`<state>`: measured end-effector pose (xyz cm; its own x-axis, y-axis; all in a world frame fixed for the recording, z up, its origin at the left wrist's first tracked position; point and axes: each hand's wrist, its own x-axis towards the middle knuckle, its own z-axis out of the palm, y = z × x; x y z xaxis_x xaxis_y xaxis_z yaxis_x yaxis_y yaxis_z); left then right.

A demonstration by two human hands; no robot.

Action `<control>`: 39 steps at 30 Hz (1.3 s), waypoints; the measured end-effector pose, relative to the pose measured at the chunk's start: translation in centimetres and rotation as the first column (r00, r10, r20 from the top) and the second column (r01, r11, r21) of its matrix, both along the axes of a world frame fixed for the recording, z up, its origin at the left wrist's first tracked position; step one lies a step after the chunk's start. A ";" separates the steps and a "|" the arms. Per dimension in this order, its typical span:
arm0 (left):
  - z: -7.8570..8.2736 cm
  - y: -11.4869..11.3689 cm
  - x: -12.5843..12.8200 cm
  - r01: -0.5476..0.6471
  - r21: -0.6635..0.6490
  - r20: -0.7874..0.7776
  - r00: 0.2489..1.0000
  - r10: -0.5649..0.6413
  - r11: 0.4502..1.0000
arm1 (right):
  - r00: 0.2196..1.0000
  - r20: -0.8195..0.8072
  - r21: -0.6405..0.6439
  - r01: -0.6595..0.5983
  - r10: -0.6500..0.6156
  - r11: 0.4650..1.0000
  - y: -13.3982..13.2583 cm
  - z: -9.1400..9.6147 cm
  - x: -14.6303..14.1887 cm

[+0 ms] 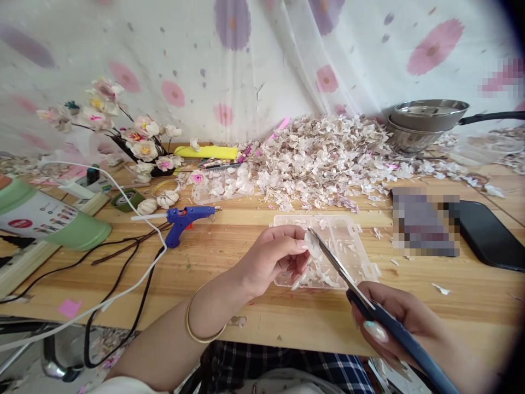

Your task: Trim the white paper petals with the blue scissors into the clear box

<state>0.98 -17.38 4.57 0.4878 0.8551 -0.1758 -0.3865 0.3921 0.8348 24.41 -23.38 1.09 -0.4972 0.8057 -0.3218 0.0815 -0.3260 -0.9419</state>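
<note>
Left hand: the left hand (273, 257) is closed in a pinch on a small white petal piece (312, 244), held just above the near-left part of the clear plastic tray (361, 246).
Right hand: the right hand (400, 323) is wrapped around the blue handles of the scissors (361, 293), near the front edge of the table (246, 257).
Scissors: the blades run up and to the left from the right hand; their tips meet the petal piece at the left fingertips. Whether the blades stand apart at the tip I cannot tell.
Key relation: the petal piece lies up-left of the right hand, along the scissors' long axis; the left hand is the one touching it.
Tray: holds loose white scraps, middle of the table toward the front.
Husk pile: a big heap of pale flakes (324, 153) at the back edge, behind the tray.
Glue gun: blue glue gun (184, 219) left of the tray, well apart from both hands.
Phone: dark phone (488, 235) toward the right edge.
</note>
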 end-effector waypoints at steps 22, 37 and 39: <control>-0.1 0.5 0.0 0.111 -0.087 -0.036 0.993 -0.115 0.990 | 0.999 0.009 -0.188 -0.035 0.037 0.982 0.2 0.4 1.4; 0.0 0.3 0.3 0.471 -0.126 -0.250 0.837 -0.487 0.873 | 0.952 -0.163 0.191 0.288 -0.259 0.938 1.4 0.9 -1.9; -0.1 0.2 0.5 0.539 -0.139 -0.272 0.786 -0.556 0.831 | 0.931 -0.163 0.172 0.353 -0.327 0.920 1.6 1.3 -3.1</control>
